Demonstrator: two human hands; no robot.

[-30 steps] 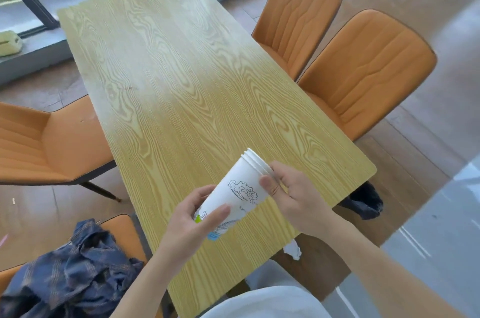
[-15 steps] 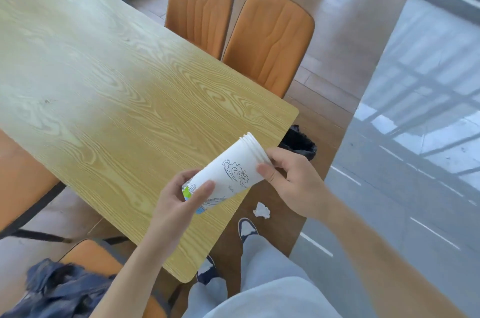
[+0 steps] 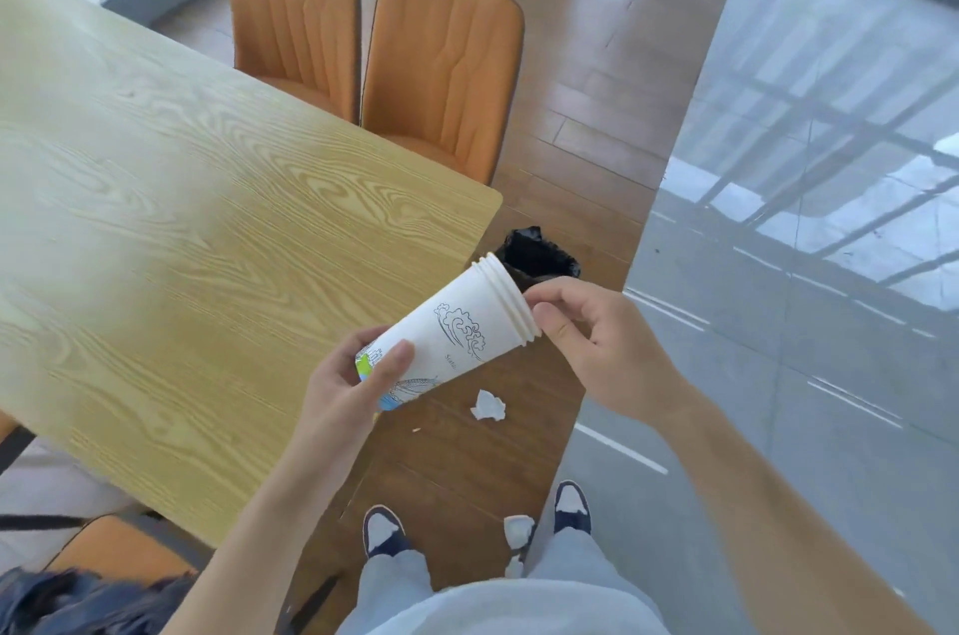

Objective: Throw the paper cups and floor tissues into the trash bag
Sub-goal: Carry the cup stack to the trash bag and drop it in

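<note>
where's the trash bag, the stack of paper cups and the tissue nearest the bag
trash bag point(image 3: 539, 256): head view, on its black crumpled rim.
stack of paper cups point(image 3: 456, 328): head view, on the outer cup's white side wall.
tissue point(image 3: 488, 406): head view, middle of the crumpled wad on the floor.

Nested white paper cups point(image 3: 456, 328) tilted, held; crumpled tissues point(image 3: 488, 406) on floor; black trash bag point(image 3: 539, 258) open.

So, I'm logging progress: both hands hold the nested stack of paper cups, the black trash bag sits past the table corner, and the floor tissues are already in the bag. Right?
Not quite. The head view shows the crumpled tissue on the wood floor, another by the shoes. The rest holds: left hand and right hand hold the cup stack, trash bag past the table corner.
</note>
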